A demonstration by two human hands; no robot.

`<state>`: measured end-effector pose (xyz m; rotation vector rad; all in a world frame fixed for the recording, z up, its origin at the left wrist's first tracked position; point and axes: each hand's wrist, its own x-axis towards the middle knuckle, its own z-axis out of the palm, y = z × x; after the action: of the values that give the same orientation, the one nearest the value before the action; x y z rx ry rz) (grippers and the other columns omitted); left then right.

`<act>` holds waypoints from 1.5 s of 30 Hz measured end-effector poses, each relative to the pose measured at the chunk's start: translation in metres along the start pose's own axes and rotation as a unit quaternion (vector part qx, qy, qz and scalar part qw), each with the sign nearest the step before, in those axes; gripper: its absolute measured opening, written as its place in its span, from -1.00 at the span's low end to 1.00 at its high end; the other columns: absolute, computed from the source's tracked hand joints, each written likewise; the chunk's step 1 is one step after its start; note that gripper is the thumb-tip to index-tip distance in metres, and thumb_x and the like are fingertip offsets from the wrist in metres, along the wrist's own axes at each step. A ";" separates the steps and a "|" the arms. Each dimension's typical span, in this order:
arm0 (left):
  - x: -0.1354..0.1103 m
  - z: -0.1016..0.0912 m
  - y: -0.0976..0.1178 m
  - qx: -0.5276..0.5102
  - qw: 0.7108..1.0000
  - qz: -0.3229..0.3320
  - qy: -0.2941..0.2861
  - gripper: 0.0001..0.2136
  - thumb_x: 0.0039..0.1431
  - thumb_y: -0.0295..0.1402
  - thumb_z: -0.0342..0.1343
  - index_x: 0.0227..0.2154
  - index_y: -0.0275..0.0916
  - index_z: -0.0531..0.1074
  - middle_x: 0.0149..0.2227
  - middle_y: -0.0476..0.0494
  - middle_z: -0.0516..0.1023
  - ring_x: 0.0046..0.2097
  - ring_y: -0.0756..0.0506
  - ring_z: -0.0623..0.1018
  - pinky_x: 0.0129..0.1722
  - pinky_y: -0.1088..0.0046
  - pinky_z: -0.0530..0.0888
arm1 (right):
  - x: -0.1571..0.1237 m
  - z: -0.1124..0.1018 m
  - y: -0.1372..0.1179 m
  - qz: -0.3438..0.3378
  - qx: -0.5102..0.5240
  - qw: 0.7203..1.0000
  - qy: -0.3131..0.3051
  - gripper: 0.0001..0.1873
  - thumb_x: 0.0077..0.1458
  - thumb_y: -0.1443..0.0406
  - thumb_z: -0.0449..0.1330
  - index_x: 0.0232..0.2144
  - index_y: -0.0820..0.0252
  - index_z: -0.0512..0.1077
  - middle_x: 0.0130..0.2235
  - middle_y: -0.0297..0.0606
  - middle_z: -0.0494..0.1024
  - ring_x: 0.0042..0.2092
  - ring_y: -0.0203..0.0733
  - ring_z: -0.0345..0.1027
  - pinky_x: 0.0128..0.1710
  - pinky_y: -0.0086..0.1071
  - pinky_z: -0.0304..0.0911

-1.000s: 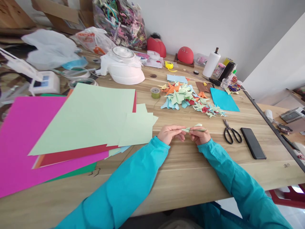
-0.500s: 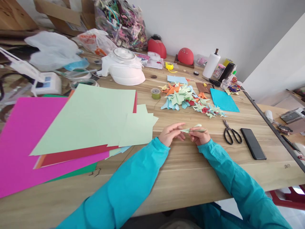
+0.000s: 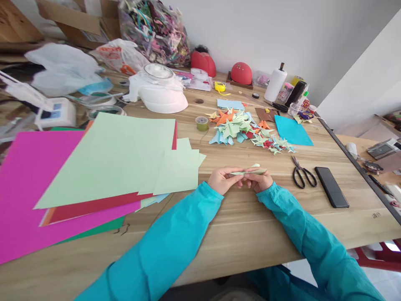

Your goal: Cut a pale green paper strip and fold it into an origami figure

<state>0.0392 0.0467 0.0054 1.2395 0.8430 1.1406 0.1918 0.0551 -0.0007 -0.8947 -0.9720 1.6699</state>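
A small folded piece of pale green paper is held just above the wooden table, pinched by both of my hands. My left hand grips its left end between thumb and fingers. On the other side, my right hand pinches it, with the thumbs close together. Part of the paper is hidden behind my fingers. Beyond the hands lies a pile of folded paper stars and birds in green, orange, blue and red. Pale green paper squares are stacked to the left of my left hand.
Large coloured sheets cover the left side. Black-handled scissors and a phone lie to the right. A spool, white caps, a yellow tape measure and a turquoise sheet are farther back.
My left hand has closed onto the folded paper, and the two hands have come together. The camera view has shifted slightly.
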 end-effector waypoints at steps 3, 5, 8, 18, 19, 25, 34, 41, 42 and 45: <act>-0.001 0.000 0.003 -0.035 0.999 -0.025 0.013 -0.74 -0.18 -0.33 0.25 -0.37 -0.37 0.51 -0.53 -0.10 0.54 -0.56 -0.02 0.49 -0.52 0.42 0.50 | -0.002 0.003 -0.001 -0.009 0.001 1.000 -0.008 -0.80 -0.34 0.31 0.34 -0.51 0.24 0.52 -0.60 -0.31 0.52 -0.69 -0.35 0.28 -0.75 -0.52 0.18; -0.002 0.000 0.004 -0.067 0.996 -0.049 0.021 -0.74 -0.21 -0.35 0.27 -0.39 -0.38 0.51 -0.59 -0.09 0.53 -0.58 -0.03 0.49 -0.54 0.40 0.50 | -0.004 0.005 -0.002 -0.014 0.003 1.000 -0.005 -0.79 -0.34 0.31 0.34 -0.50 0.24 0.52 -0.60 -0.30 0.53 -0.68 -0.33 0.29 -0.75 -0.51 0.19; -0.001 0.001 0.005 -0.115 0.989 -0.085 0.024 -0.75 -0.26 -0.37 0.29 -0.43 -0.37 0.51 -0.58 -0.10 0.53 -0.58 -0.04 0.48 -0.55 0.39 0.49 | -0.005 0.008 -0.003 -0.008 0.012 1.000 0.007 -0.81 -0.36 0.32 0.34 -0.53 0.22 0.52 -0.60 -0.31 0.53 -0.67 -0.33 0.30 -0.75 -0.52 0.18; 0.000 0.000 0.004 -0.183 0.975 -0.120 0.024 -0.82 -0.33 -0.45 0.29 -0.55 -0.37 0.49 -0.60 -0.13 0.54 -0.64 -0.04 0.47 -0.65 0.45 0.44 | -0.005 0.008 -0.003 -0.019 -0.002 1.000 0.005 -0.87 -0.37 0.33 0.35 -0.60 0.22 0.51 -0.60 -0.28 0.53 -0.65 -0.31 0.32 -0.75 -0.52 0.19; 0.000 0.000 0.004 -0.184 0.974 -0.130 0.023 -0.82 -0.34 -0.46 0.29 -0.56 -0.38 0.49 -0.60 -0.13 0.54 -0.64 -0.05 0.48 -0.66 0.44 0.44 | -0.005 0.008 -0.002 -0.022 -0.005 1.000 0.002 -0.88 -0.36 0.33 0.34 -0.60 0.22 0.51 -0.60 -0.28 0.53 -0.66 -0.32 0.31 -0.76 -0.52 0.19; 0.001 0.000 0.003 -0.194 0.970 -0.149 0.002 -0.77 -0.30 -0.43 0.26 -0.47 -0.40 0.47 -0.58 -0.15 0.55 -0.62 -0.04 0.48 -0.62 0.43 0.46 | -0.004 0.005 -0.001 -0.025 -0.030 0.999 0.007 -0.88 -0.35 0.30 0.35 -0.60 0.19 0.52 -0.61 -0.30 0.52 -0.69 -0.33 0.28 -0.76 -0.51 0.16; 0.002 -0.001 0.006 -0.129 0.972 -0.190 -0.050 -0.67 -0.20 -0.16 0.26 -0.52 -0.37 0.39 -0.63 -0.07 0.46 -0.65 0.00 0.44 -0.69 0.49 0.43 | -0.010 0.003 -0.007 -0.099 -0.142 0.985 -0.017 -0.89 -0.30 0.27 0.34 -0.58 0.15 0.54 -0.60 -0.32 0.49 -0.65 -0.34 0.26 -0.67 -0.44 0.23; 0.003 -0.009 0.005 -0.114 0.968 -0.200 -0.103 -0.66 -0.28 -0.18 0.31 -0.53 -0.39 0.46 -0.60 -0.09 0.48 -0.62 0.00 0.46 -0.65 0.48 0.47 | -0.015 0.007 -0.014 -0.115 -0.184 0.976 -0.022 -0.85 -0.28 0.23 0.34 -0.56 0.17 0.54 -0.58 -0.30 0.49 -0.62 -0.33 0.26 -0.66 -0.44 0.26; 0.003 -0.010 0.006 -0.105 0.969 -0.198 -0.108 -0.67 -0.28 -0.19 0.31 -0.52 -0.39 0.46 -0.60 -0.09 0.48 -0.62 0.00 0.47 -0.65 0.48 0.47 | -0.015 0.007 -0.014 -0.114 -0.187 0.976 -0.019 -0.82 -0.29 0.23 0.34 -0.53 0.18 0.54 -0.56 -0.29 0.50 -0.61 -0.33 0.27 -0.65 -0.44 0.27; 0.003 -0.014 0.007 -0.072 0.970 -0.194 -0.130 -0.68 -0.28 -0.20 0.31 -0.53 -0.37 0.46 -0.61 -0.08 0.49 -0.63 -0.01 0.47 -0.64 0.48 0.49 | -0.015 0.006 -0.015 -0.113 -0.200 0.973 -0.013 -0.75 -0.34 0.26 0.36 -0.47 0.18 0.54 -0.51 -0.28 0.52 -0.62 -0.34 0.28 -0.66 -0.44 0.28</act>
<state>0.0255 0.0532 0.0102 1.0208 0.7472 0.6936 0.1962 0.0430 0.0167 -0.9818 -1.4035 1.3176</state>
